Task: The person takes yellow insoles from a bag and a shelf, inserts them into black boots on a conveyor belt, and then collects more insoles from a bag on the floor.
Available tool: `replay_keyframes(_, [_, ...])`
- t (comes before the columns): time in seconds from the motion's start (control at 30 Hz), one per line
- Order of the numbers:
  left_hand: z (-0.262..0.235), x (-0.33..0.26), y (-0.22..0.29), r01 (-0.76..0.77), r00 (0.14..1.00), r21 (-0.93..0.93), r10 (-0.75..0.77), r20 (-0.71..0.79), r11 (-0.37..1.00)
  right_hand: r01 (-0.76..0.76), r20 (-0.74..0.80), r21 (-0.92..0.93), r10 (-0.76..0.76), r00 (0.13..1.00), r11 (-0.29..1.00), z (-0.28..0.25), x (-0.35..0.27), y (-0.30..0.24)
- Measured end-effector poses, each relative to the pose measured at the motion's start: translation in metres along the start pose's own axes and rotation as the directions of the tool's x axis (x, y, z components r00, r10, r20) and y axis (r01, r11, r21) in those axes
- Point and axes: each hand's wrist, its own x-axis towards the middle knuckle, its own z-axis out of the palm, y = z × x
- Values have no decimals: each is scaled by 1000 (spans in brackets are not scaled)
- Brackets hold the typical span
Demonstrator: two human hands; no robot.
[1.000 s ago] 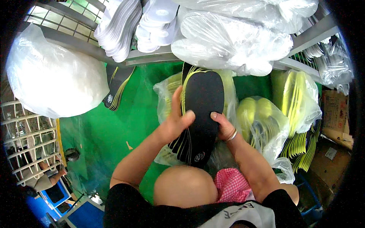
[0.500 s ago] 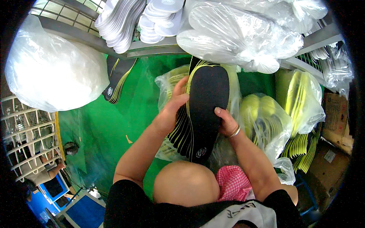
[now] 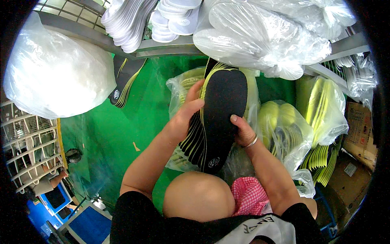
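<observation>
Holding a fanned stack of black foam insoles with yellow-striped edges above the knee, the left hand and right hand have their fingers closed on it; clear bags of yellow insoles below look unsorted.

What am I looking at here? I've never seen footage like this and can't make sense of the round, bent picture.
It comes from a wide fisheye camera worn on a person's head, looking down at their own arms, so edges bend. The left hand and right hand together hold a stack of black insoles with yellow edges, above a bare knee. Behind are clear bags of yellow-green insoles on a green floor; above, a shelf of white insoles and a bulging white bag.
</observation>
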Motion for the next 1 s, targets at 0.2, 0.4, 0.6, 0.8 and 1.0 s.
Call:
replay_keyframes(0.2, [-1, 3, -3, -9, 1000, 24, 9, -20, 1000, 29, 6, -13, -29, 1000, 999, -2, 1, 0])
replay_keyframes(0.4, [-4, -5, 3, -49, 999, 348, 43, 24, 936, 5, -8, -25, -5, 1000, 1000, 0, 4, 2])
replay_keyframes(0.6, [-24, -16, 12, -40, 988, 364, 91, -123, 930, 178, 189, -314, -123, 974, 933, 36, 9, 15])
replay_keyframes(0.8, [-116, -30, 27, 257, 966, 37, -255, -48, 966, -33, 19, -176, 37, 999, 984, 54, 17, 5])
replay_keyframes(1.0, [-340, -52, 47, 895, 404, 446, 429, -808, -2, -145, -80, -112, 136, 987, 983, 54, 25, -6])
